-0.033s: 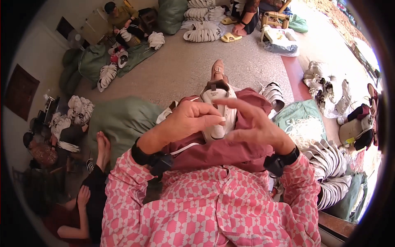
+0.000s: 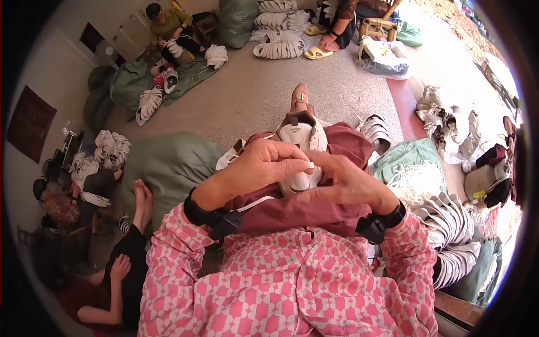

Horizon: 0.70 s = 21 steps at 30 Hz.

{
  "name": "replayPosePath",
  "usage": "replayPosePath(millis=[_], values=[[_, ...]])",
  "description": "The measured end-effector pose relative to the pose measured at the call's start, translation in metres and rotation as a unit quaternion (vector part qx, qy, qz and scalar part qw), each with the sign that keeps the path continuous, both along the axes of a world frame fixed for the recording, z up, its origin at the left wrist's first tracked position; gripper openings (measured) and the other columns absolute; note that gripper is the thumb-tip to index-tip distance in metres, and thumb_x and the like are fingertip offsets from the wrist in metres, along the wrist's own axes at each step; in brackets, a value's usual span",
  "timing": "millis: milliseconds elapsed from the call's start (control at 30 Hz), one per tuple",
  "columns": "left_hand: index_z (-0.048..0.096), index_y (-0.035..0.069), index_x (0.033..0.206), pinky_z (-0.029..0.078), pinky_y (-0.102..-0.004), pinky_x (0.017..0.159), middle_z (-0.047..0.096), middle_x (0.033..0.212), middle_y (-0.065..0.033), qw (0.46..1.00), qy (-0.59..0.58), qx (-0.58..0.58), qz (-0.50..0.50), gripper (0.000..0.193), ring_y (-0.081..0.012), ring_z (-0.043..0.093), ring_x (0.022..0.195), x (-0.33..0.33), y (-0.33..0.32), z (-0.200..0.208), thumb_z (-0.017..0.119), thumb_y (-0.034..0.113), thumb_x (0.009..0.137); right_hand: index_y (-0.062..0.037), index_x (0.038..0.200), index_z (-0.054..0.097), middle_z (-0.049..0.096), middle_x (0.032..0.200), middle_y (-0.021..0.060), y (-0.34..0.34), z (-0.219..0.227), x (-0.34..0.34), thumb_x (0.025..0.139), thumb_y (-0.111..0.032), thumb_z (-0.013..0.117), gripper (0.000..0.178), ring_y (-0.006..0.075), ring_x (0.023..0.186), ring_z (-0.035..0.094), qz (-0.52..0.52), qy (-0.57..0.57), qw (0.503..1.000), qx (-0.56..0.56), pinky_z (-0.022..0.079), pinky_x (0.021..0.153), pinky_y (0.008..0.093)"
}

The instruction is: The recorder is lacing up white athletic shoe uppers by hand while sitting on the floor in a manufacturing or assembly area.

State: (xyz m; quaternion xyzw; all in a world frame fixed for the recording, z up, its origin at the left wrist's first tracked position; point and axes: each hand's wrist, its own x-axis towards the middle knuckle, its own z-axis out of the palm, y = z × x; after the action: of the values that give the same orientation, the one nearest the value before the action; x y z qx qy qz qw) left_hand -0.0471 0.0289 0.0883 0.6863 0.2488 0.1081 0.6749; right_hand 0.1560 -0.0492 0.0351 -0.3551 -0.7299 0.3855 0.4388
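My left hand is closed in a pinch, with a short bit of white shoelace showing between thumb and forefinger. My right hand has its thumb and fingers apart. Its forefinger comes close to my left fingertips, and I cannot tell whether they touch. Below both hands, a white shoe with a perforated tongue rests on my lap, toe toward me; the hands cover part of it. A length of white lace lies across my dark red trousers beneath the left hand.
A green sack bulges at my left. To my right, white laces lie on green cloth near stacked shoe uppers. A seated person works at the far left; another person's foot is beside the sack.
My right hand has come down and in, its forefinger now close to the left fingertips. The left hand keeps its pinch and has shifted slightly right.
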Motion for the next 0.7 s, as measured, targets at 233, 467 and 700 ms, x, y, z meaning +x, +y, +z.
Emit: replayPosePath(millis=[233,467,700], values=[[0.048,0.010,0.071,0.018,-0.0223,0.040,0.034,0.055,0.0076,0.992,-0.058,-0.102,0.055,0.035,-0.0013,0.025,0.046,-0.086,0.028,-0.017,0.058,0.032,0.097,-0.0094,0.071,0.043,0.041,0.063,0.0002,-0.027,-0.031,0.094,0.104,-0.026,0.036,0.037,0.0115,0.054,0.037,0.047,0.497,0.854,-0.148,0.033,0.048,0.0242],[0.039,0.014,0.066,0.022,-0.0233,0.037,0.029,0.051,0.0044,0.918,-0.282,-0.232,0.156,0.042,-0.0069,0.027,0.041,-0.195,0.026,-0.069,0.049,0.035,0.101,-0.0021,0.096,0.050,0.055,0.105,0.0093,-0.107,-0.118,0.245,0.101,-0.013,0.043,0.014,0.0122,0.065,0.037,-0.067,0.751,0.641,-0.144,0.030,0.054,0.0253],[0.050,0.009,0.065,0.051,-0.0331,0.072,0.066,0.099,-0.0115,0.774,-0.425,-0.310,0.353,0.044,-0.0211,0.061,0.088,-0.246,0.039,-0.113,0.047,0.036,0.101,0.0033,0.116,0.052,0.055,0.082,0.0043,-0.188,-0.239,0.333,0.096,-0.004,0.049,0.022,0.0125,0.069,0.050,-0.228,0.827,0.493,-0.145,0.036,0.058,0.0267]])
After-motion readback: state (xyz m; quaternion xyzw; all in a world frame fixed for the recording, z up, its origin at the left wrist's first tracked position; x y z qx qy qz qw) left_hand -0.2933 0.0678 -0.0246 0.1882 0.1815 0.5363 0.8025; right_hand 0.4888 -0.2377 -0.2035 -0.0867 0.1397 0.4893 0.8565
